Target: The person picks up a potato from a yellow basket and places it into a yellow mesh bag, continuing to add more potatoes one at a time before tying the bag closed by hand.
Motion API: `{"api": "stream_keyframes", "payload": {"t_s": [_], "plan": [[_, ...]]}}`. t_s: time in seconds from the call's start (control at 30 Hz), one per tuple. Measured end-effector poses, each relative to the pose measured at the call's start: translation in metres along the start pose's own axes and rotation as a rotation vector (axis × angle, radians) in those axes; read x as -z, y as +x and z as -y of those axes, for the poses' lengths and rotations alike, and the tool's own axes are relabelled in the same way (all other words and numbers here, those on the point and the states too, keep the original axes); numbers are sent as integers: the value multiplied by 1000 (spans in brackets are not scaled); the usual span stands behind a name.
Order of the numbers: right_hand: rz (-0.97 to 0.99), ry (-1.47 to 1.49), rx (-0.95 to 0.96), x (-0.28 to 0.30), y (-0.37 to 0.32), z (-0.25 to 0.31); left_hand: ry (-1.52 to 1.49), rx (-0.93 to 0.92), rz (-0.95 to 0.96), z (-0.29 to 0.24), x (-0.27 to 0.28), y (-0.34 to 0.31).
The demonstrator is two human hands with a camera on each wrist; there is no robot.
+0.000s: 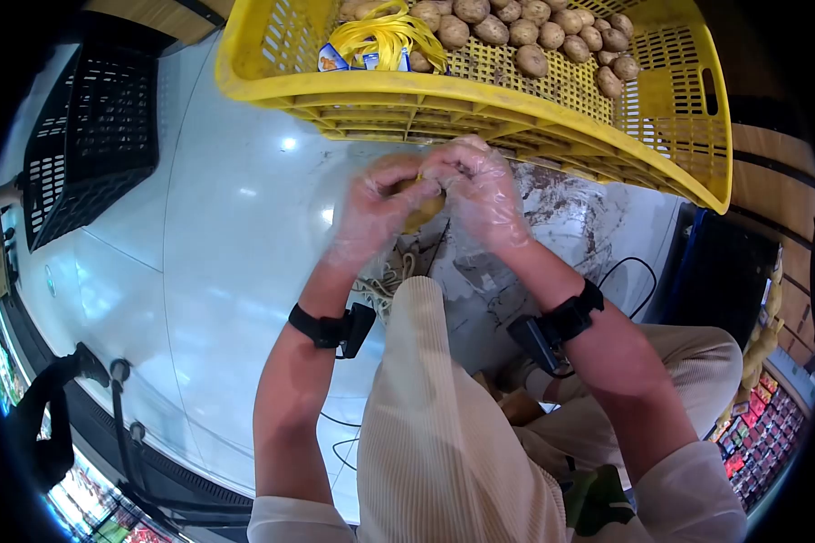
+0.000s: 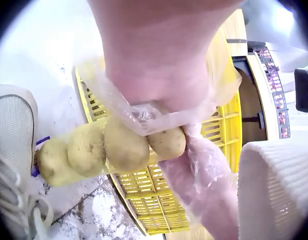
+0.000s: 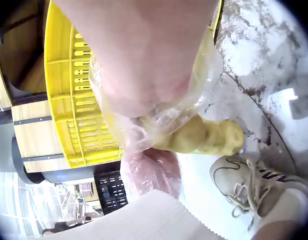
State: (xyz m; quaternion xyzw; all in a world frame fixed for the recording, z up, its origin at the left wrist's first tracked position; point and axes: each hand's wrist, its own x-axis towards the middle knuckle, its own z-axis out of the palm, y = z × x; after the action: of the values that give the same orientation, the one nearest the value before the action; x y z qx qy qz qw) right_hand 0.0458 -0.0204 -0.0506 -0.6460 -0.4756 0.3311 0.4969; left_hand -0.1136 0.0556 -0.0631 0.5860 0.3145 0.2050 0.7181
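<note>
Both hands wear clear plastic gloves and meet in front of the crate. Between them hangs a yellow net bag of potatoes (image 2: 126, 150), a long narrow tube with several potatoes stacked inside and a purple-blue piece at its bottom end. My left hand (image 1: 376, 204) grips the upper part of the net with curled fingers. Close against it, my right hand (image 1: 482, 188) pinches the net's top. In the head view the hands hide most of the bag (image 1: 424, 215). From the right wrist, its lower end (image 3: 226, 137) shows beside a shoe (image 3: 244, 185).
A yellow plastic crate (image 1: 534, 113) stands just beyond the hands, holding loose potatoes (image 1: 532, 61) and a bundle of yellow nets (image 1: 385, 41). A black crate (image 1: 95, 136) is at the left. Dirt marks the tiled floor (image 1: 561, 217); a black cable (image 1: 647, 271) lies at right.
</note>
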Motion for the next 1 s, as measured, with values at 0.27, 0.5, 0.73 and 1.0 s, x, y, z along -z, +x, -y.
{"api": "stream_keyframes", "payload": {"t_s": [0.27,0.5,0.73,1.0], "plan": [[-109,91,-72,-10,-5,-6,-638,207,-93,9,-14,0],[-242,122,-80,-22,-9,-8,-608,122,-134,15,-17,5],[-316,211,-78,-42,-8,-17,-489,314,-246,6,-15,9],[-330,179,-74,-42,-3,-20,-506,225,-344,10,-22,5]]}}
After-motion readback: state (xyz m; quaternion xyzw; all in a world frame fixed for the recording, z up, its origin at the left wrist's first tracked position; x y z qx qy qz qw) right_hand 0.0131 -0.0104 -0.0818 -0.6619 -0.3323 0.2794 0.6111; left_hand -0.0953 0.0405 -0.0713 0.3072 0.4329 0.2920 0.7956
